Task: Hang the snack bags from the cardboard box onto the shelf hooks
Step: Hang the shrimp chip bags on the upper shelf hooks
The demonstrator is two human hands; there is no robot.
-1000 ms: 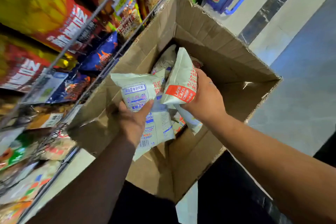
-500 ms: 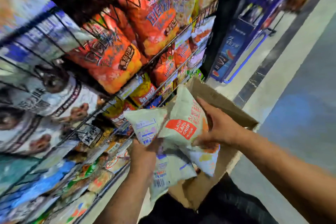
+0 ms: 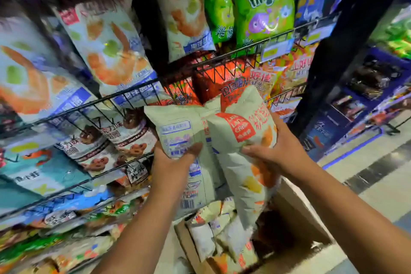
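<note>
My left hand (image 3: 173,162) holds one pale green snack bag (image 3: 175,124). My thumb is on the side I can see, and my other fingers are tucked behind it. The bag's back, with the bar code, faces me. My right hand (image 3: 278,149) holds a second bag (image 3: 242,127) with a red label, and my fingers curl round its edge. The two bags touch, side by side, up in front of the wire shelf (image 3: 124,92). Below them the cardboard box (image 3: 300,218) is open, with more bags (image 3: 211,236) inside. Green onion ring bags (image 3: 264,2) sit higher up.
</note>
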